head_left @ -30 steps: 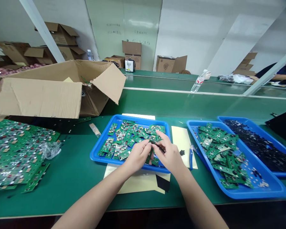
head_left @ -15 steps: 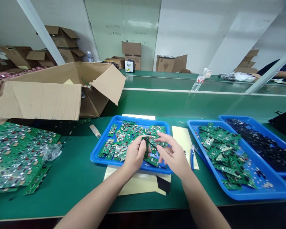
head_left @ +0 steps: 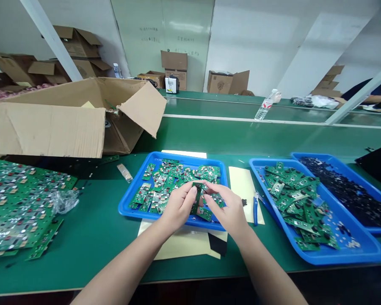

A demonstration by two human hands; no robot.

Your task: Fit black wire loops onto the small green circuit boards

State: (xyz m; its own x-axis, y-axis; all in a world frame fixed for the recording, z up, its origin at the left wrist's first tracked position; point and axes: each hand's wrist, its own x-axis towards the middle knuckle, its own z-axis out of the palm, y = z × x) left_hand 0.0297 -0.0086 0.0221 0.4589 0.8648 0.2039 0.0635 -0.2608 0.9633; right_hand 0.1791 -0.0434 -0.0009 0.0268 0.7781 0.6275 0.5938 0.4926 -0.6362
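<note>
My left hand (head_left: 180, 205) grips a narrow green circuit board (head_left: 196, 204) between thumb and fingers, held up over the blue tray (head_left: 126, 207) in front of me. A dark part shows at the board's upper end. My right hand (head_left: 226, 207) is closed at the board's right side, its index fingertip by the top end and its thumb just below. What those fingertips pinch, if anything, is hidden. Under both hands, many small green circuit boards (head_left: 160, 178) lie loose in the tray.
Right of the tray are blue-handled cutters (head_left: 255, 209) on yellow paper (head_left: 241, 186). A second blue tray (head_left: 365, 254) holds boards; another, behind it, holds black parts (head_left: 346, 186). At left are stacked board panels (head_left: 15, 207) and an open carton (head_left: 47, 133). A bottle (head_left: 264, 106) stands beyond.
My right hand has moved in to the board, and its spread fingers have closed beside it. The dark strip that stuck out between the hands no longer shows. My view has shifted slightly.
</note>
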